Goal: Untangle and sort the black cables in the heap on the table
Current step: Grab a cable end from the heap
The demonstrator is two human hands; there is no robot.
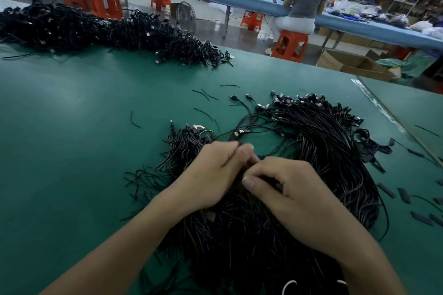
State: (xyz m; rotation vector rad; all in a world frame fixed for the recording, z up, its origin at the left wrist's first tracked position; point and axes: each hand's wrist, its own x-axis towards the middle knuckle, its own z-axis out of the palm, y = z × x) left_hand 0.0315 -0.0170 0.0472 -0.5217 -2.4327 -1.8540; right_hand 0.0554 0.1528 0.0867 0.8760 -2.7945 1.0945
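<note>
A big heap of thin black cables (318, 151) with small plug ends spreads over the green table (72, 127) in front of me, from the near edge up to the right. My left hand (213, 175) and my right hand (287, 189) meet over the heap's middle. Both have their fingers curled and pinch black cable strands between thumb and fingertips where the hands touch. A smaller bunch of cables (187, 141) lies just beyond my left hand.
A long tangled pile of black cables (107, 29) runs along the table's far left. Short loose cable pieces (206, 94) lie between the piles, flat black pieces (405, 195) at the right. Beyond the table sit orange stools, a cardboard box (354, 64) and a person (304, 2).
</note>
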